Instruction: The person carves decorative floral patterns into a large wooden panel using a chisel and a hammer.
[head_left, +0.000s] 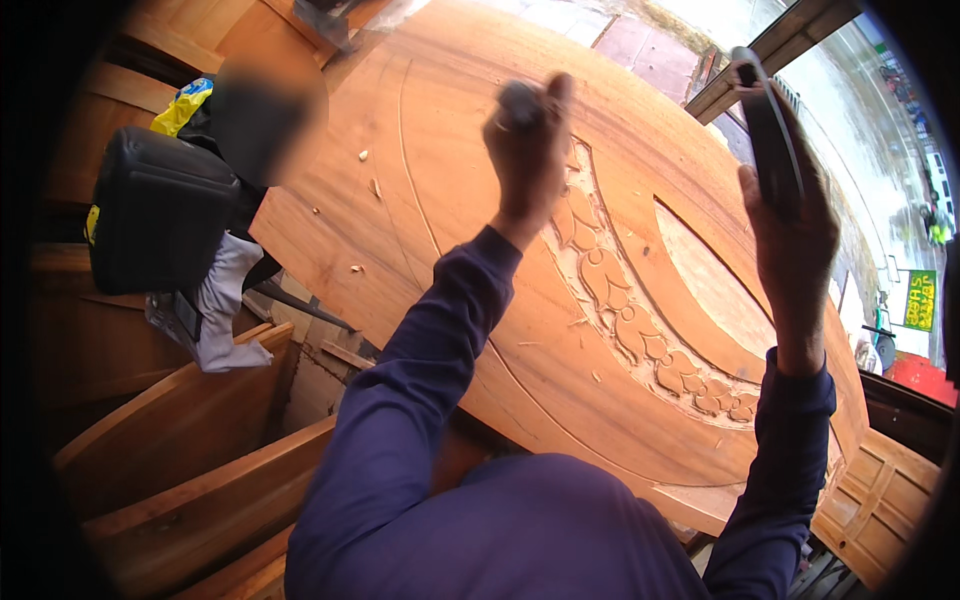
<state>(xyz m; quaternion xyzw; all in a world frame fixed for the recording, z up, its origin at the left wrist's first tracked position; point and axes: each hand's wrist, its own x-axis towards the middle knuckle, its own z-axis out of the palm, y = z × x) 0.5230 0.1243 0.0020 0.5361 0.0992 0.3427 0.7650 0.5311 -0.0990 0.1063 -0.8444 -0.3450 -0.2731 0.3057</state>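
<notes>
My left hand point(525, 175) is closed round a tool with a dark, rounded handle end point(518, 103), held over the carved band point(605, 285) of a large wooden panel point(480, 240). Its working end is hidden by the hand. Further right, my right hand point(798, 235) grips a long dark tool with a pale edge point(768, 130), raised beside the panel's right side. What kind of tool it is, I cannot make out. Leaf and petal shapes stand out along the curved band. An oval recess point(715, 270) lies to the right of it.
Small wood chips point(375, 188) lie on the panel. To the left are a black case-like object point(160, 210), a grey cloth point(225, 315) and a yellow bag point(183, 106). Curved wooden boards point(190, 410) stand at lower left, a panelled wooden piece point(880, 500) at lower right. A street shows beyond.
</notes>
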